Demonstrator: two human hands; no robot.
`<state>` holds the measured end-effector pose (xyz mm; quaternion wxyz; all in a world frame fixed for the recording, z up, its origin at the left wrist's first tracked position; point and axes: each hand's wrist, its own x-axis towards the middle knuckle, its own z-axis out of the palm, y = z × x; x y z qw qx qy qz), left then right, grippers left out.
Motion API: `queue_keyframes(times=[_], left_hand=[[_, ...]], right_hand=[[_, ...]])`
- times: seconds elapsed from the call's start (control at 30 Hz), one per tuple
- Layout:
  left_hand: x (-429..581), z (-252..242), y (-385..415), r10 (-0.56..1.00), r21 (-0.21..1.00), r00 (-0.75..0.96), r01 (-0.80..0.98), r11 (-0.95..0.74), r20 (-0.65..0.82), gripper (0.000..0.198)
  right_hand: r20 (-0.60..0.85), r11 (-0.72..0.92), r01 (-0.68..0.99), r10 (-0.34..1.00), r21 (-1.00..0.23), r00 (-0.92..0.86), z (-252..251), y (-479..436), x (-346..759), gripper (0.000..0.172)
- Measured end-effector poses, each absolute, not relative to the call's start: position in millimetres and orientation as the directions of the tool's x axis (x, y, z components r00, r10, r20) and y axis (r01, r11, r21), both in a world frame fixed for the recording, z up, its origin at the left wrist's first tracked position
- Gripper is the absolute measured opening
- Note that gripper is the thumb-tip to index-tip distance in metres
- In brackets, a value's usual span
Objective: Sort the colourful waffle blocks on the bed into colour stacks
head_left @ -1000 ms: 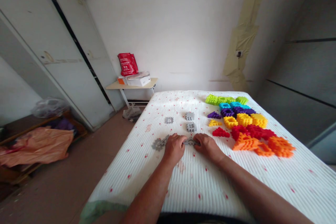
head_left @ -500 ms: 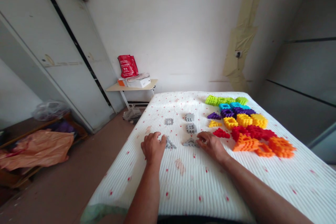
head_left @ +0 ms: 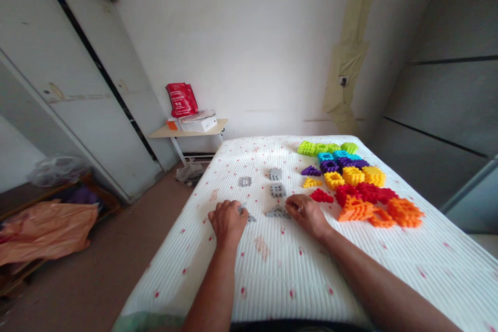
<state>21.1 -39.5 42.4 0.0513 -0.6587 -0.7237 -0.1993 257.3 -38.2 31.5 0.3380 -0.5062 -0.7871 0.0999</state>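
Note:
My left hand (head_left: pixel 226 222) rests knuckles-up on the white mattress (head_left: pixel 295 270), fingers curled over a small grey toothed piece (head_left: pixel 249 216). My right hand (head_left: pixel 307 212) lies to its right, fingers bent beside another grey triangular piece (head_left: pixel 277 212) and touching its edge. Further back lie three more grey pieces (head_left: pixel 276 190), (head_left: pixel 275 173), (head_left: pixel 245 181). To the right sit rows of coloured pieces: orange (head_left: pixel 381 211), red (head_left: pixel 361 193), yellow (head_left: pixel 352 176), purple and blue (head_left: pixel 334 162), green (head_left: pixel 322 148).
A small side table (head_left: pixel 187 132) with a red bag (head_left: pixel 181 99) and a white box stands against the far wall. White wardrobe doors (head_left: pixel 78 88) line the left. Orange cloth and plastic bags (head_left: pixel 42 218) lie on the floor at left. The mattress edge drops off left.
My hands, joined on one grey piece a second ago, have come apart; my left hand slid left with a grey piece, my right stayed by the other. The view shifted slightly.

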Motion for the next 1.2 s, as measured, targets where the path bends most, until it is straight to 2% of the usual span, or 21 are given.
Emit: queue_keyframes(times=[0.13, 0.23, 0.33, 0.43, 0.5, 0.63, 0.8, 0.93, 1.07, 1.2], left_hand=[[19, 38, -36, 0.885, 0.343, -0.170, 0.939, 0.012, 0.433, 0.014], [16, 32, -33, 0.837, 0.554, -0.273, 0.831, -0.042, 0.474, 0.012], [16, 25, -31, 0.822, 0.798, -0.326, 0.556, -0.234, 0.468, 0.021], [18, 23, -30, 0.871, 0.904, -0.279, 0.269, -0.333, 0.404, 0.037], [22, 23, -30, 0.897, 0.929, -0.255, 0.183, -0.321, 0.360, 0.038], [27, 25, -32, 0.900, 0.943, -0.281, 0.120, -0.311, 0.333, 0.029], [30, 31, -35, 0.902, 0.954, -0.315, 0.057, -0.293, 0.296, 0.023], [37, 34, -36, 0.927, 0.964, -0.302, -0.074, -0.255, 0.223, 0.024], [52, 34, -38, 0.954, 0.958, -0.249, -0.191, -0.216, 0.166, 0.027], [68, 33, -42, 0.971, 0.961, -0.187, -0.204, -0.187, 0.149, 0.032]], right_hand=[[0.437, 0.469, 0.734, 0.862, -0.491, -0.258, 31, -38, 257, 0.016], [0.452, 0.483, 0.736, 0.851, -0.474, -0.267, 30, -37, 257, 0.019], [0.487, 0.498, 0.737, 0.834, -0.457, -0.261, 29, -37, 257, 0.020], [0.532, 0.523, 0.729, 0.807, -0.441, -0.258, 28, -38, 256, 0.020], [0.555, 0.544, 0.724, 0.788, -0.424, -0.268, 28, -39, 255, 0.021], [0.579, 0.582, 0.717, 0.757, -0.384, -0.304, 30, -41, 252, 0.021], [0.587, 0.600, 0.700, 0.746, -0.387, -0.315, 30, -42, 251, 0.021], [0.608, 0.614, 0.687, 0.731, -0.388, -0.310, 31, -43, 250, 0.022], [0.635, 0.635, 0.640, 0.718, -0.432, -0.284, 33, -46, 247, 0.022], [0.644, 0.677, 0.558, 0.704, -0.480, -0.300, 32, -47, 244, 0.021]])
